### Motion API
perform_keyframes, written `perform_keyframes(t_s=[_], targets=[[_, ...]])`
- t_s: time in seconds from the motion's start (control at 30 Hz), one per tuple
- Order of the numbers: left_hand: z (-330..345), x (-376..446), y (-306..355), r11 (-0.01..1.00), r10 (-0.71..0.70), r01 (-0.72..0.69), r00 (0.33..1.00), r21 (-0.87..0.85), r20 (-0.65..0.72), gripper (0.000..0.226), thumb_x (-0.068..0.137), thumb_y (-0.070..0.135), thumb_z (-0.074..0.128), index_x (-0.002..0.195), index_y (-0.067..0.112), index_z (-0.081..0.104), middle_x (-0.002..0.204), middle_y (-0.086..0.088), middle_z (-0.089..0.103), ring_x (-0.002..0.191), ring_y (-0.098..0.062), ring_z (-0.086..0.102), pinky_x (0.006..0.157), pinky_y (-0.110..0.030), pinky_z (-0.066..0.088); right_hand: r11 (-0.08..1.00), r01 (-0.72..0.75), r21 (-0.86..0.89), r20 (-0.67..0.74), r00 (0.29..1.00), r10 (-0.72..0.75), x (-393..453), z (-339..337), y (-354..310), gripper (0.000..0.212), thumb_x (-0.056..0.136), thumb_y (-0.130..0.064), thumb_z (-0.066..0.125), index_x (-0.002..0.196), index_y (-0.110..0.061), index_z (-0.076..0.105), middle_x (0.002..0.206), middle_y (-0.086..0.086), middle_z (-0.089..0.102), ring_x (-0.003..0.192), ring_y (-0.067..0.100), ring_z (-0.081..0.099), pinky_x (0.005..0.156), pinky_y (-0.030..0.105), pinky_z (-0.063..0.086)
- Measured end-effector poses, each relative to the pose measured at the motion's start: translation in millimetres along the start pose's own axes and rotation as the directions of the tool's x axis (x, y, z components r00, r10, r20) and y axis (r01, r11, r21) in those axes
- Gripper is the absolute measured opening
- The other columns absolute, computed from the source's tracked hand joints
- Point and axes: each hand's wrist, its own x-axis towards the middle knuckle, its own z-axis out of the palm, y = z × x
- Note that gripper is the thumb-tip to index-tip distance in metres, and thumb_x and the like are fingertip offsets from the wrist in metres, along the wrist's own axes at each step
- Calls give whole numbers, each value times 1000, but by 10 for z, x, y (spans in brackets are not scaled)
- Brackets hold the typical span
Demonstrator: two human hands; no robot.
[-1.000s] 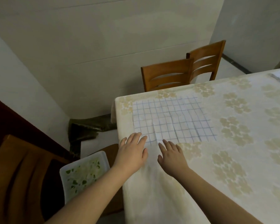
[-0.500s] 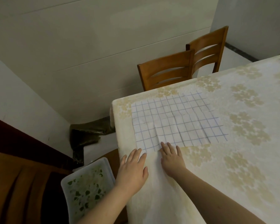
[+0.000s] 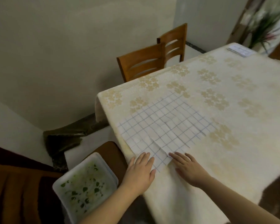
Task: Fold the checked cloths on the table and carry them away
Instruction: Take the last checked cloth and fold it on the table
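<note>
1. Since half a second ago the view has swung right: a second checked cloth (image 3: 239, 50) and a plant (image 3: 265, 25) now show at the surface's far edge, and both hands sit a little further onto the near checked cloth (image 3: 165, 126).
2. The left hand (image 3: 140, 172) lies flat with fingers straight and together, its grip wide and holding nothing; its fingertips rest on the cloth's near corner, close to the left edge of the surface (image 3: 233, 159).
3. The right hand (image 3: 188, 167) lies flat too, fingers spread, grip wide, fingertips touching the cloth's near edge just beside a raised crease.
4. The near checked cloth is white with thin blue grid lines, spread open in a single layer by the surface's near-left corner, turned at an angle to the edges. Fold creases cross it, and a small flap stands up between the two hands.
5. The second checked cloth lies well apart at the far edge; it is small and blurred.
6. Below the left edge a white tray (image 3: 84, 185) with green specks rests on a chair seat; two wooden chairs (image 3: 142, 62) stand beyond the far-left corner.
</note>
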Motion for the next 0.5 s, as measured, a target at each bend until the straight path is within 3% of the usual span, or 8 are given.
perform_keyframes(t_s=[0.1,0.23,0.33,0.37,0.5], targets=[[256,-285,-10,990,127,-129,991,50,41,59,100,46,21,153,22,26,161,-1,24,149,-17,15,120,-39,11,998,-50,-29,39,998,51,-465,76,-60,48,94,-41,38,132,-22,60,148,-7,48,131,16,49,105,35,25],[375,-510,-24,976,194,-204,973,73,128,56,103,43,27,154,23,21,162,1,18,150,-16,8,120,-43,12,972,-236,-16,192,953,235,-1040,104,-188,58,92,-48,29,130,-22,63,148,-8,47,132,14,50,109,33,19],[409,-532,39,964,236,-251,959,83,160,57,103,44,27,155,24,18,164,2,13,151,-16,4,120,-45,9,953,-291,81,167,947,275,-1324,200,-258,83,84,-55,-2,152,-21,32,162,-9,17,150,14,14,119,37,2],[434,-514,56,958,253,-271,952,92,170,57,103,44,27,155,24,18,164,2,13,151,-16,3,120,-45,9,931,-341,132,176,932,317,-1415,226,-282,83,84,-55,-5,154,-22,24,163,-10,11,151,14,7,120,39,1],[509,-328,112,935,291,-322,936,150,199,60,102,42,30,156,22,13,165,0,9,151,-17,4,120,-43,8,822,-529,210,115,849,516,-1641,354,-359,52,104,-33,27,154,-20,22,162,-4,17,151,17,7,120,43,4]])
